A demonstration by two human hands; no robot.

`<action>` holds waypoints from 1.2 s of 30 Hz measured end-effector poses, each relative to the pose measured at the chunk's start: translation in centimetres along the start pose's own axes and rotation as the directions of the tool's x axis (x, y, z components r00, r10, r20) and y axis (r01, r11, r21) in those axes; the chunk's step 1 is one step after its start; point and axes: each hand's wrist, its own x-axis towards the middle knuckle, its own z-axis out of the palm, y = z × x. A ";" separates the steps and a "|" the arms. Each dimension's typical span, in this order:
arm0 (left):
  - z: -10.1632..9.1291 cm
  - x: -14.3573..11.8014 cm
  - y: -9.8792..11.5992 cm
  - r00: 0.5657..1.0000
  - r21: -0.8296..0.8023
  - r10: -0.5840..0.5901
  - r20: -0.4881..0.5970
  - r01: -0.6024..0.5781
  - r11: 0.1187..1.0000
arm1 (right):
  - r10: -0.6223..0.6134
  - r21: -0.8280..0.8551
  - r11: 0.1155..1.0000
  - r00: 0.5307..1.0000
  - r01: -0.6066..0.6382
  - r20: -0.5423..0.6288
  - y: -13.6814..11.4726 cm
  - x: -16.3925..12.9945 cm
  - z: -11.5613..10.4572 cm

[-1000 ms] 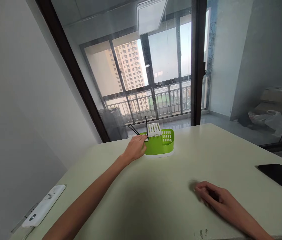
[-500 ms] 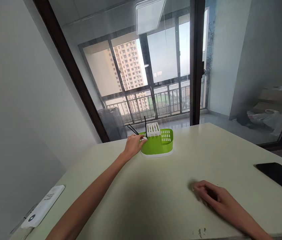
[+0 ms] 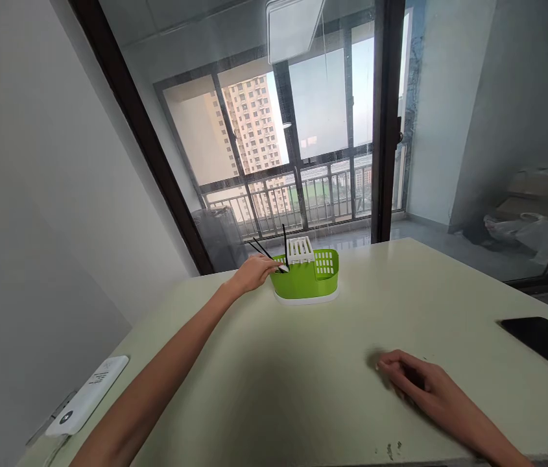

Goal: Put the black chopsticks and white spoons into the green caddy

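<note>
A green plastic basket (image 3: 297,285) with a white base stands upright at the table's far side. On its back edge sits a white slotted holder (image 3: 299,250), and thin black sticks (image 3: 284,243) rise from its left end. There my left hand (image 3: 255,271) reaches in, fingers stretched out and their tips at a small white rounded piece (image 3: 284,268). Whether the fingertips still touch that piece is hard to tell. My right hand (image 3: 412,383) rests on the table near the front, loosely curled with fingertips together and nothing visible in it.
On the pale green table (image 3: 351,324) a white power bank (image 3: 89,395) with a cable lies at the left edge. A black phone-like slab (image 3: 543,344) lies at the right edge. Behind the table stands a glass door with a dark frame (image 3: 383,130).
My left hand has drawn back slightly to the left and its fingers have straightened, while the white piece stays at the basket. My right hand has not moved.
</note>
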 end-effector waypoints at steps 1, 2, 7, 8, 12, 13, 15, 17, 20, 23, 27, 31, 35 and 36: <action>-0.1 -0.1 0.1 1.000 0.007 0.000 0.012 0.000 1.000 | 0.002 0.000 1.000 1.000 -0.002 0.003 0.0 0.0 0.0; -0.1 -0.2 0.2 1.000 0.007 0.002 0.020 -0.002 1.000 | 0.003 -0.001 1.000 1.000 -0.003 0.008 -0.1 0.0 -0.1; -0.3 -1.1 0.5 0.999 -0.005 0.033 0.009 -0.033 0.999 | 0.010 0.003 1.000 1.000 -0.010 0.025 -0.1 -0.1 -0.1; -0.4 -1.4 0.5 1.000 -0.002 0.029 -0.008 -0.029 1.000 | 0.014 0.002 1.000 1.000 -0.014 0.025 -0.2 -0.1 -0.1; 0.0 -2.0 1.9 0.984 0.020 -0.029 -0.175 0.033 0.999 | 0.014 -0.005 1.000 1.000 -0.014 0.025 -0.5 -0.1 -0.1; 0.5 -2.2 2.6 0.970 0.011 -0.058 -0.237 0.062 0.998 | 0.014 -0.006 1.000 1.000 -0.014 0.025 -0.6 -0.1 -0.2; 2.1 -2.5 3.9 0.919 -0.064 -0.173 -0.353 0.161 0.985 | 0.012 -0.004 1.000 1.000 -0.012 0.027 -0.7 -0.2 -0.2; 4.5 -3.0 5.1 0.846 -0.233 -0.375 -0.379 0.305 0.923 | 0.008 -0.004 1.000 1.000 -0.008 0.022 -0.7 -0.2 -0.2; 8.7 -3.6 5.7 0.742 -0.514 -0.651 -0.159 0.501 0.696 | -0.001 -0.001 1.000 1.000 0.001 0.005 -0.6 -0.2 -0.1; 11.6 -3.5 4.7 0.683 -0.593 -0.729 -0.048 0.568 0.571 | 0.001 0.000 1.000 1.000 -0.001 0.006 -0.4 -0.1 -0.1; 13.3 -2.1 3.3 0.707 -0.664 -0.707 -0.017 0.521 0.536 | -0.010 -0.001 1.000 1.000 0.010 0.021 -0.5 0.0 0.0; 14.6 -0.4 3.4 0.734 -0.710 -0.677 -0.053 0.449 0.543 | -0.017 0.010 1.000 0.999 0.016 0.029 -0.6 0.0 -0.1; 16.1 1.6 4.0 0.735 -0.685 -0.676 -0.054 0.465 0.561 | -0.033 0.027 0.999 0.999 0.032 0.021 -0.5 0.2 0.1; 16.4 2.2 4.1 0.737 -0.676 -0.674 -0.048 0.473 0.565 | -0.035 0.027 0.999 0.999 0.035 0.018 -0.5 0.2 0.1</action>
